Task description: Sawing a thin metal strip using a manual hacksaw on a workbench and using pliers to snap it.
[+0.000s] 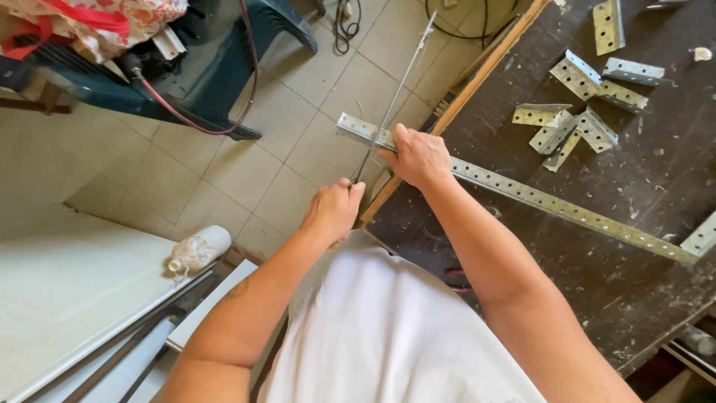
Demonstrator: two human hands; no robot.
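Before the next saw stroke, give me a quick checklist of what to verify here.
1. Right hand pressing the perforated metal strip down on the workbench: ok.
2. Left hand closed on the hacksaw handle: ok.
3. Blade across the strip's overhanging end, past the bench edge: ok.
4. Right fingers away from the blade: not ok, they sit right beside it.
5. Strip clamped or only hand-held: cannot tell.
6. Cut angle pieces away from the strip: ok.
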